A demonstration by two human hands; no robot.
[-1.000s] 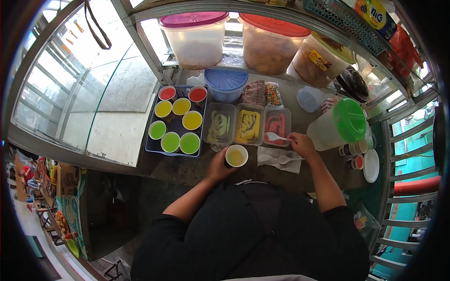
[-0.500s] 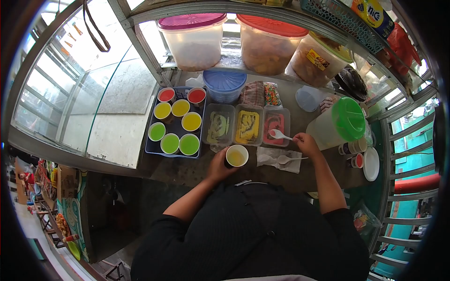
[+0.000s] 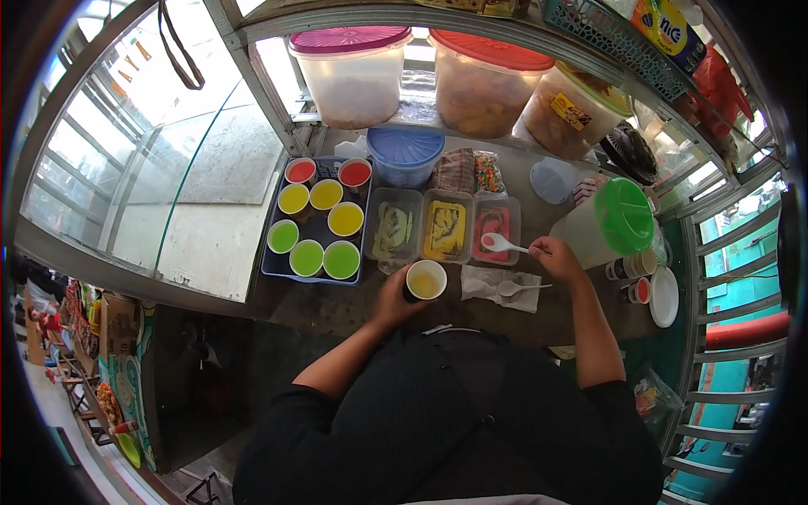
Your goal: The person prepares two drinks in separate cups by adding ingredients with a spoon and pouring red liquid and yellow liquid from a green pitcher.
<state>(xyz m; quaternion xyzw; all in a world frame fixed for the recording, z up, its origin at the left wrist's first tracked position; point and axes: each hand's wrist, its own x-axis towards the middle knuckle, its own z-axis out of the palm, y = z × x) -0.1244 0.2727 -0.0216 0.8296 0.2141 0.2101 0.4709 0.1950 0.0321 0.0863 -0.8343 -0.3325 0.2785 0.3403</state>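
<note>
My left hand (image 3: 394, 300) is wrapped round a paper cup (image 3: 427, 280) with pale yellowish contents, near the counter's front edge. Between the fingers of my right hand (image 3: 555, 258) is the handle of a white plastic spoon (image 3: 498, 242). Its bowl hangs over the clear container with red paste (image 3: 497, 220), with a little red in it. Beside that stand a container with yellow paste (image 3: 447, 229) and one with green paste (image 3: 394, 227). A second white spoon (image 3: 510, 288) lies on a white napkin (image 3: 480, 282) below the containers.
At left, a blue tray (image 3: 269, 265) holds several cups of red, yellow and green liquid. A green-lidded jug (image 3: 581, 220) stands at right, near stacked cups (image 3: 631, 266) and a white lid (image 3: 664, 296). Behind are a blue-lidded tub (image 3: 406, 156) and large lidded tubs (image 3: 349, 84).
The spoon in my right hand has moved slightly right and down over the red container, and red now shows in its bowl. My left hand and the cup stay nearly in place.
</note>
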